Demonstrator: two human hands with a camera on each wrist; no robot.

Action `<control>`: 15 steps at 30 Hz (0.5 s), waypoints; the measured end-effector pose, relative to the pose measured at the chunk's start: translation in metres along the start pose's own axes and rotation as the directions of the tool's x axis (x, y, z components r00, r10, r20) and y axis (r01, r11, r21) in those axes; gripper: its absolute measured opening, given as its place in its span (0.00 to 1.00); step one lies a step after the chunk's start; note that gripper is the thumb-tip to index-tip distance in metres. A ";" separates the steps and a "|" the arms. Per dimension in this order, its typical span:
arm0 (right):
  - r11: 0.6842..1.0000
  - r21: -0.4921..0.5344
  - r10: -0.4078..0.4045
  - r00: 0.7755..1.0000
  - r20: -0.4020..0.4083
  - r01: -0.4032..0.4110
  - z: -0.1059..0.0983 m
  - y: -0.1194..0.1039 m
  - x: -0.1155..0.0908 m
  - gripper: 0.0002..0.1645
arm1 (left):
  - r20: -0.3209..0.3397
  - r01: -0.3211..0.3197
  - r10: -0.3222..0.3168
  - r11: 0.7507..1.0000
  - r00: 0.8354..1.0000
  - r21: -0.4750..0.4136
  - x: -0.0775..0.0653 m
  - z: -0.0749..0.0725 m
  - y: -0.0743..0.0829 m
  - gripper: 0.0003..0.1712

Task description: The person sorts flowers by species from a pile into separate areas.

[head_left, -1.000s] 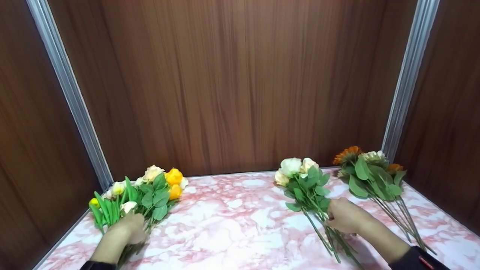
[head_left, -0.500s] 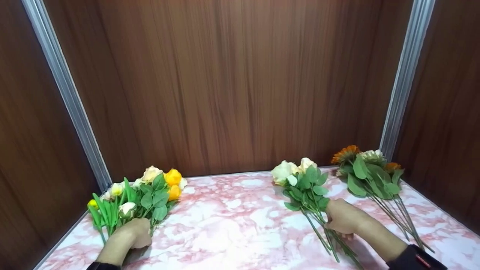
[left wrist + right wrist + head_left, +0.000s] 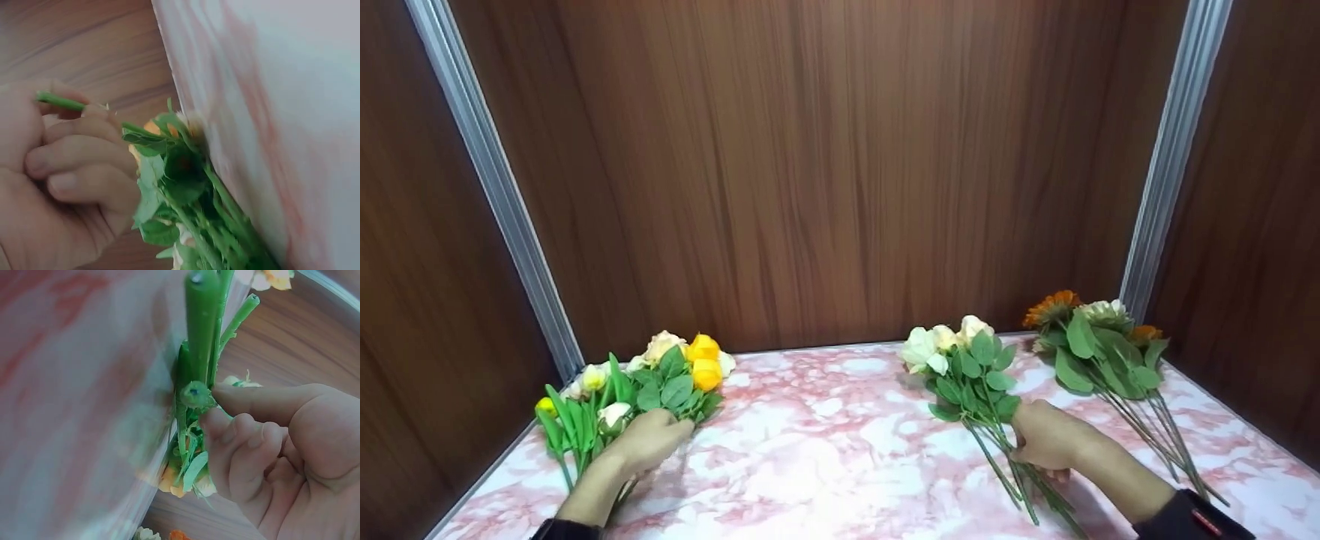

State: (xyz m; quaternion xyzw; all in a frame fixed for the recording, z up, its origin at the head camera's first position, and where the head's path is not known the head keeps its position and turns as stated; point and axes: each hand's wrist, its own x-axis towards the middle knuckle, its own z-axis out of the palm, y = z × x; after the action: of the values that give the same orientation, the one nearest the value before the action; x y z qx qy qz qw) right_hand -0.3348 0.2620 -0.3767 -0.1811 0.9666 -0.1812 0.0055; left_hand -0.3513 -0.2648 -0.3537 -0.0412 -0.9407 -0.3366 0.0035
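In the head view my left hand (image 3: 649, 444) is at the lower side of the left flower pile. It pinches a green stem (image 3: 61, 101) between thumb and index finger, the other fingers curled; the stem runs toward leaves and an orange flower (image 3: 706, 373). Beside that hand lie a pale rose (image 3: 615, 414), a peach rose (image 3: 664, 346) and yellow-tipped tulips (image 3: 595, 377). My right hand (image 3: 1050, 435) pinches green rose stems (image 3: 201, 332) with thumb and index finger. Their white rose (image 3: 919, 349) and cream rose (image 3: 975, 328) rest toward the back of the table.
Another bunch, with orange flowers (image 3: 1051, 309) and broad green leaves (image 3: 1081, 335), lies at the back right, its stems pointing forward. Pink marbled table (image 3: 810, 450) separates the piles. A brown wood-grain wall (image 3: 840, 172) and metal corner posts (image 3: 1174, 150) enclose the table.
My left hand has moved forward and right along the pile, and the orange flowers have shifted slightly. The white rose turned and moved a little left; my right hand stays almost in place.
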 end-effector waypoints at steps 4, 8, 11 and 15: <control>0.999 -0.011 -0.033 0.999 0.023 0.033 0.000 0.002 -0.001 0.18 | 0.092 0.049 -0.014 0.920 0.996 -0.388 0.001 -0.005 0.003 0.14; 0.993 -0.082 -0.093 0.994 -0.050 0.089 -0.001 0.001 0.000 0.19 | 0.184 0.071 0.055 0.787 0.981 -0.613 0.001 -0.013 0.006 0.10; 0.981 -0.167 -0.127 0.979 -0.156 0.101 -0.001 0.000 0.003 0.21 | 0.205 0.045 0.121 0.752 0.971 -0.657 0.000 -0.014 0.011 0.09; 0.979 -0.192 -0.113 0.966 -0.233 0.068 0.001 0.000 0.006 0.25 | 0.203 -0.005 0.183 0.754 0.962 -0.657 -0.003 -0.011 0.022 0.09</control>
State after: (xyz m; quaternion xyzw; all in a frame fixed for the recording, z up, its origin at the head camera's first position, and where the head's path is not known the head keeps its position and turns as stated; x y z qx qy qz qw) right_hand -0.3404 0.2601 -0.3770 -0.2013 0.9633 -0.1126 -0.1376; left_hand -0.3469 -0.2552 -0.3317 -0.1304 -0.7541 -0.6334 -0.1148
